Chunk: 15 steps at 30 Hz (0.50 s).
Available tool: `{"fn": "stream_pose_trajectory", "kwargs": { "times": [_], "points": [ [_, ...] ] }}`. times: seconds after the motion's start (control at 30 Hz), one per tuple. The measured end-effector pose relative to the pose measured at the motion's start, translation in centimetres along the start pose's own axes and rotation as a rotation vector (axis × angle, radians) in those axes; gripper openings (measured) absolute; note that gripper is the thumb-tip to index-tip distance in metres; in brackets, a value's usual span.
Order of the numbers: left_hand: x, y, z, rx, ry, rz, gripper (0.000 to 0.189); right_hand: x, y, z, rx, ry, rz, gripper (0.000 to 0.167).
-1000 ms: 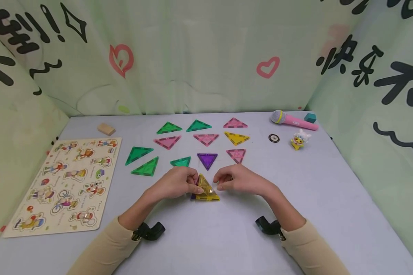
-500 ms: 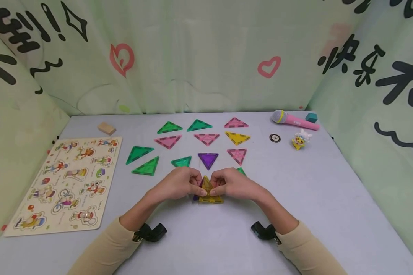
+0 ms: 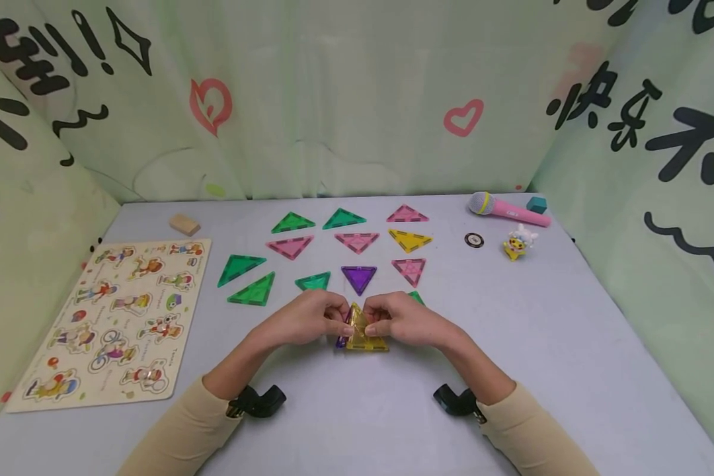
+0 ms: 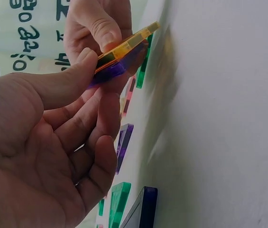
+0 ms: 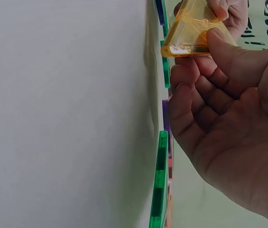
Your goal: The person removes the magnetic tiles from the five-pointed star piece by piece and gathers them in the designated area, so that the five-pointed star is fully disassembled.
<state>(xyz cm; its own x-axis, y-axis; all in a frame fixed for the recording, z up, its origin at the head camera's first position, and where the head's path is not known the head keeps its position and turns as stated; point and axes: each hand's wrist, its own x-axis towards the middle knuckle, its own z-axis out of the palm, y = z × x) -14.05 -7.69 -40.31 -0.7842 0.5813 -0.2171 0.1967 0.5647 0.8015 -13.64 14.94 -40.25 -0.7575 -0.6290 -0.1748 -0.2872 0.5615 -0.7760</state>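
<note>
Close to the table's front-middle, a yellow translucent triangular magnetic tile (image 3: 365,341) lies against a purple triangular magnetic tile (image 3: 341,342), which shows along its left edge. My left hand (image 3: 306,318) pinches the two together, thumb on the yellow face and fingers beneath. From the other side my right hand (image 3: 410,318) pinches the yellow tile, its thumb (image 5: 219,45) flat on the face. The left wrist view has the purple layer (image 4: 107,73) under the yellow one (image 4: 134,40), both raised off the tabletop. Fingertips hide part of both tiles.
Beyond my hands lie several loose triangles, among them a purple one (image 3: 359,279), a pink one (image 3: 410,270) and a green one (image 3: 253,289). A wooden picture puzzle board (image 3: 119,324) is at left. A toy microphone (image 3: 512,209) and small figurine (image 3: 516,243) stand back right.
My right hand has moved left and taken hold of the yellow tile, uncovering a green tile's tip behind it. The tiles have shifted slightly right between my hands.
</note>
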Motion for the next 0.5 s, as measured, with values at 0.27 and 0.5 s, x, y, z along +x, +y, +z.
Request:
{"fn": "stream_pose_trajectory", "kwargs": {
  "times": [0.27,0.5],
  "points": [
    [-0.09,0.08,-0.41,-0.063,-0.030,0.014,0.009,-0.07,-0.01,-0.29,-0.040,-0.003,-0.035,0.011],
    [-0.18,-0.06,-0.53,-0.031,-0.011,-0.005,0.005,-0.09,0.02,-0.38,-0.008,0.013,-0.033,0.014]
  ]
}}
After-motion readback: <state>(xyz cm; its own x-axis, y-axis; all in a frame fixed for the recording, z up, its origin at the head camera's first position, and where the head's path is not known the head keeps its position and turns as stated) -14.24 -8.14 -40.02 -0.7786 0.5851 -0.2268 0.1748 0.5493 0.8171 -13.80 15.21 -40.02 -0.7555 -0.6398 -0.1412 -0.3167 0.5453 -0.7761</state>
